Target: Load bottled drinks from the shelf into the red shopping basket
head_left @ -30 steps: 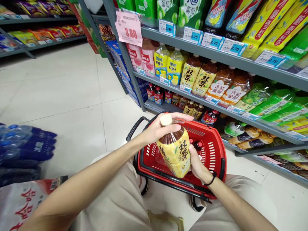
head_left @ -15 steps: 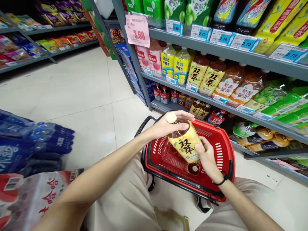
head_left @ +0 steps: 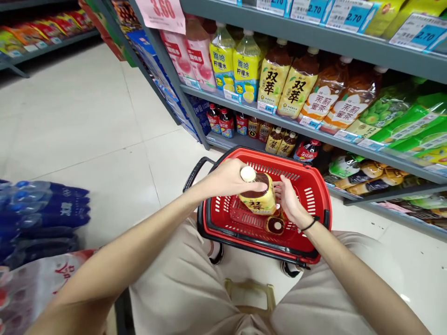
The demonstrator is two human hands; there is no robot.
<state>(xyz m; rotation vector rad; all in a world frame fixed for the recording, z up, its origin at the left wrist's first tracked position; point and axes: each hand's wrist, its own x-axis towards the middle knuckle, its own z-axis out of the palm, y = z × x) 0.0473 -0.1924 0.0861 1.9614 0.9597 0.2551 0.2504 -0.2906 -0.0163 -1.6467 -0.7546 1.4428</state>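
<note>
My left hand (head_left: 233,179) grips a large tea bottle (head_left: 259,204) around its upper part. The bottle has a yellow label, brown liquid and a white cap, and it tilts with the cap toward me. It is inside the mouth of a red shopping basket (head_left: 320,188). My right hand (head_left: 289,201), a black band on its wrist, is at the bottle's right side with fingers apart; whether the fingertips touch it I cannot tell. Under the held bottle, a smaller brown bottle with a white cap (head_left: 275,225) lies in the basket, partly hidden.
Beyond the basket stands a grey shelf (head_left: 223,98) with rows of drink bottles. Shrink-wrapped blue water packs (head_left: 66,204) are at the left, with a bag (head_left: 45,279) in front. The basket's black handle (head_left: 195,172) sticks out leftward. A low stool (head_left: 270,298) shows between my legs.
The bottle has gone down into the basket and turned so its top faces me more. My right hand has loosened from its side. The view has tilted downward.
</note>
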